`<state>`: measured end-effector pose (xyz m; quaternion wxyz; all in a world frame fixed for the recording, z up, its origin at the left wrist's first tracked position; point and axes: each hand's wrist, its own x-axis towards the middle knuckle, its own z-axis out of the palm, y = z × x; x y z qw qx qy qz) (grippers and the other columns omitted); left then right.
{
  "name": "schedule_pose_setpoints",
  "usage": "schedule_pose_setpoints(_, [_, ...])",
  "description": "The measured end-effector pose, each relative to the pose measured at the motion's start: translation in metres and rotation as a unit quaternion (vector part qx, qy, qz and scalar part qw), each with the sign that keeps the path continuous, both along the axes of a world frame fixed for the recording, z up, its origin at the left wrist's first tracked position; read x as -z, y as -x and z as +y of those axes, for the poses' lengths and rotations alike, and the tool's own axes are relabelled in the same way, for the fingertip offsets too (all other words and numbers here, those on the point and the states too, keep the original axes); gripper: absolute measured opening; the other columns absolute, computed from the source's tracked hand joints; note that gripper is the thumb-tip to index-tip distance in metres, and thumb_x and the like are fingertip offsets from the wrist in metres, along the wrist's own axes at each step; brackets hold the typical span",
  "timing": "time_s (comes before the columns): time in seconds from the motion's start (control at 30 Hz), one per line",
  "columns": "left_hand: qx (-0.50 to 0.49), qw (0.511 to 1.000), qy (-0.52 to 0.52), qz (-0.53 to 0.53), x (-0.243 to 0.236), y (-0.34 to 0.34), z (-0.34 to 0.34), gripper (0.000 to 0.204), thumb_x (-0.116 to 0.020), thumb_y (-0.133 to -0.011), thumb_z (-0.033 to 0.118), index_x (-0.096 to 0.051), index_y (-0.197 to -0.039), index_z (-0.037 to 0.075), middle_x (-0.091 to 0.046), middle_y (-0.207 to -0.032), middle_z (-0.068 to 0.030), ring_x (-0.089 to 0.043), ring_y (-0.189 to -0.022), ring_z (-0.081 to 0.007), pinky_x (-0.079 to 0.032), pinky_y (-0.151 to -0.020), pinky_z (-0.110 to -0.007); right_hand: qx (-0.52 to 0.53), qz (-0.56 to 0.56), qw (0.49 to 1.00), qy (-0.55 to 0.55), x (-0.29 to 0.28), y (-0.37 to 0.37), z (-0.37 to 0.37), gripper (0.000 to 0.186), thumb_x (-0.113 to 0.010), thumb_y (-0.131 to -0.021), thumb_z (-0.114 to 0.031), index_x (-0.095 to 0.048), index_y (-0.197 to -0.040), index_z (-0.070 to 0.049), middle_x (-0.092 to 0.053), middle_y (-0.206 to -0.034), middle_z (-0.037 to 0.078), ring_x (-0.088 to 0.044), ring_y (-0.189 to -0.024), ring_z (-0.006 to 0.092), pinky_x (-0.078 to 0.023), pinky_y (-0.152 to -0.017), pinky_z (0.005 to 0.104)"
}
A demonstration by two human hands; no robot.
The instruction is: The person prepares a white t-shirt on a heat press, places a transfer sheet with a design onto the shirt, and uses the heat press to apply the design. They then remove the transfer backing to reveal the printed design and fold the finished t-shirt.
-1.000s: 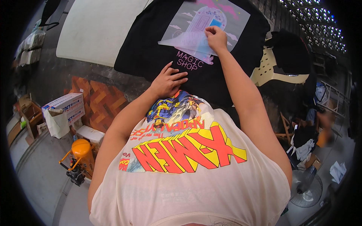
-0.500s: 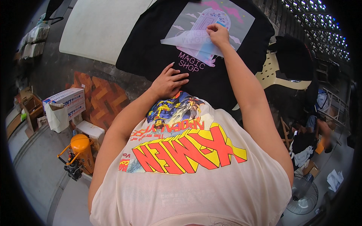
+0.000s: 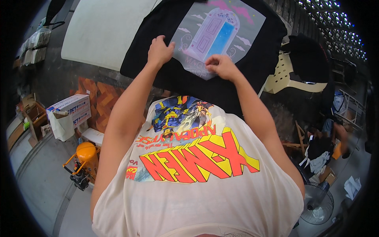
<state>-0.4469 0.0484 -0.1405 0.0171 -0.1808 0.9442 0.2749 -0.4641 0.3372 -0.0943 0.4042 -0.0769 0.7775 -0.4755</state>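
A black T-shirt (image 3: 138, 63) is spread out at the top of the view. On it lies a grey, see-through transfer film sheet (image 3: 252, 27) over a print of a purple arched door with a blue opening. Pink lettering below the door shows faintly through it. My left hand (image 3: 161, 51) rests on the shirt by the film's left edge, fingers stretched and thumb apart. Near the film's lower edge, my right hand (image 3: 222, 67) has its thumb and fingertips pinched together, apparently on the film; slight blur and the curled fingers partly hide the contact.
A pale board (image 3: 102, 31) extends left of the shirt. At the right stands a cream perforated chair (image 3: 282, 71). Lower left are a printed carton (image 3: 69, 108) and an orange tank-like machine (image 3: 87, 154). A fan (image 3: 317, 203) stands lower right, near piled clothes (image 3: 319, 152).
The film, folded back before, now lies over the lettering. My right hand has come down toward me with its edge. My left hand has moved up and left, beside the film.
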Motion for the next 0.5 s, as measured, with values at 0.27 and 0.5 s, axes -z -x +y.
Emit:
schedule_pose_setpoints(0.27, [-0.008,0.96,-0.22,-0.175,-0.015,0.033,-0.013,0.03,-0.08,-0.082,0.029,-0.075,-0.089,0.0,-0.07,-0.081,-0.008,-0.063,-0.074,-0.0169,-0.051,-0.069,-0.032,0.072,0.264,0.96,-0.049,0.022,-0.072,-0.011,0.018,-0.07,-0.086,-0.011,-0.07,-0.1,-0.001,-0.071,-0.094,0.016,-0.07,-0.087,0.031,-0.055,-0.079,0.0393])
schedule_pose_setpoints(0.5, [-0.004,0.931,-0.29,-0.222,-0.024,0.034,-0.018,0.026,-0.075,-0.092,0.028,-0.066,-0.091,0.003,-0.067,-0.088,-0.0083,-0.064,-0.08,-0.018,-0.054,-0.075,-0.032,0.099,0.311,0.944,-0.037,0.033,-0.077,-0.015,0.011,-0.068,-0.084,-0.009,-0.068,-0.092,-0.003,-0.066,-0.089,0.015,-0.065,-0.087,0.0366,-0.052,-0.078,0.0452])
